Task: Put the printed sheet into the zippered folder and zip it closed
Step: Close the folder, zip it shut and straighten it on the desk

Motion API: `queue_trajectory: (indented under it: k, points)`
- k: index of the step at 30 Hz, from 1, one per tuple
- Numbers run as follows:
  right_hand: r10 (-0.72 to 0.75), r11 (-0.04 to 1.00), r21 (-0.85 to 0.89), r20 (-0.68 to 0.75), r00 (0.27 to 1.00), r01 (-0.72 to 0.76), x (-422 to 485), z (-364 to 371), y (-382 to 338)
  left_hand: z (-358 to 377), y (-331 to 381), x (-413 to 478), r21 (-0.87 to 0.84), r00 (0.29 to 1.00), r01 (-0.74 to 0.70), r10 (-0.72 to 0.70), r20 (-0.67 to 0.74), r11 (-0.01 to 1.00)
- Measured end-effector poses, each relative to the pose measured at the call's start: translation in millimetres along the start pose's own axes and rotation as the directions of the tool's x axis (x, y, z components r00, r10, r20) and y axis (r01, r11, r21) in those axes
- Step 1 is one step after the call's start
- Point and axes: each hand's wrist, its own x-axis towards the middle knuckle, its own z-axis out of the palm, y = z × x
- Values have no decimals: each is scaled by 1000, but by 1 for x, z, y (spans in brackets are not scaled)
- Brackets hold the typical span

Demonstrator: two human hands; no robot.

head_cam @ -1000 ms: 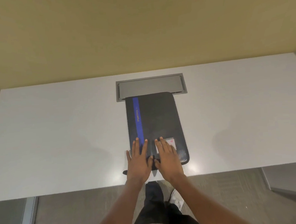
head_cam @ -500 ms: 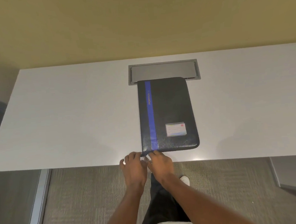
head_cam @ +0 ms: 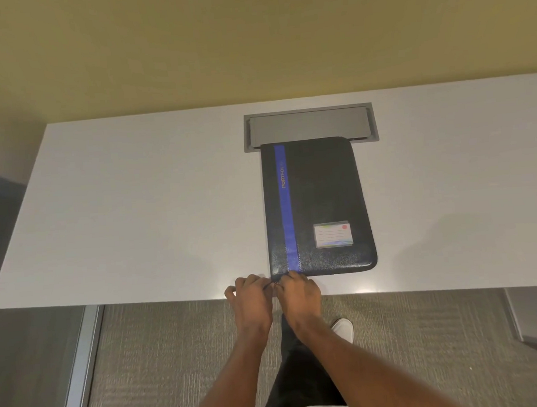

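A black zippered folder with a blue stripe and a small label card lies closed on the white table, its near edge close to the table's front edge. My left hand and my right hand meet at the folder's near left corner, fingers curled. Both pinch at something small there, apparently the zipper. No printed sheet is visible.
A grey cable hatch is set into the table just behind the folder. Below the table's front edge are carpet, a leg in dark trousers and a white shoe. A metal table frame runs at the lower left.
One second ago both hands lay flat on the folder's near end. They have pulled back to its near left corner and curled there. The view has tilted, and the folder stays put.
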Motion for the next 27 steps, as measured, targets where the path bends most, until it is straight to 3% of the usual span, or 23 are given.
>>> queue_trajectory:
  k: [7,13,23,27]
  points:
    - [251,953,183,-20,968,-244,-8,-5,0,-1,-9,9,271,993,-119,108,55,955]
    - [360,919,197,-64,931,-342,-10,-12,11,-5,-9,14,338,994,-110,100,45,935]
    - [422,905,144,-172,890,-401,-27,-38,99,-6,-14,17,410,990,-138,119,72,901]
    - [522,846,254,-211,826,-469,-31,-56,135,-7,-12,15,413,988,-152,129,84,898]
